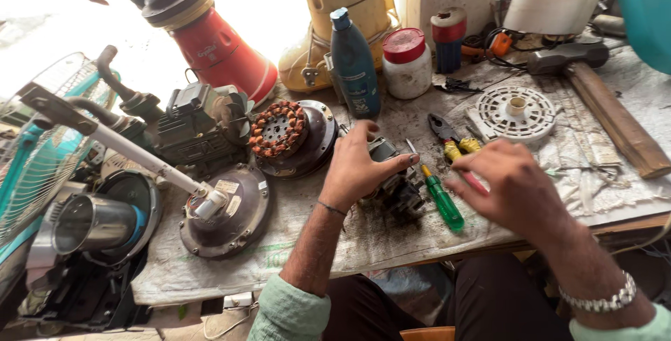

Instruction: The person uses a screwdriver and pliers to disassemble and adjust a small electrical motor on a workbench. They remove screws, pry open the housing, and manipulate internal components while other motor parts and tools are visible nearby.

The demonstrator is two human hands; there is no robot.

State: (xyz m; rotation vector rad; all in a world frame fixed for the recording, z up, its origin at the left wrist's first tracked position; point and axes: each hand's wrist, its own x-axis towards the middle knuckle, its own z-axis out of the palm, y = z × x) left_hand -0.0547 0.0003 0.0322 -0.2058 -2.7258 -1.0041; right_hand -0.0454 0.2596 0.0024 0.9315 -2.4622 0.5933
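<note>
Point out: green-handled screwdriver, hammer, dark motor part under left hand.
green-handled screwdriver (442, 202), head view, on the green handle.
hammer (615, 121), head view, middle of the wooden handle.
dark motor part (400, 193), head view, on the greasy body right of the left hand (356, 166).

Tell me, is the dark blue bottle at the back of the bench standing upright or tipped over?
Upright: the dark blue bottle stands on its base on the bench, cap on top.

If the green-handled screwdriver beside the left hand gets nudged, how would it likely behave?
The green-handled screwdriver looks stiff and light. Its rounded handle lies flat on the paper-covered bench, so it would probably roll rather than tip. It lies close to the bench's front edge, so a hard push might send it off.
</note>
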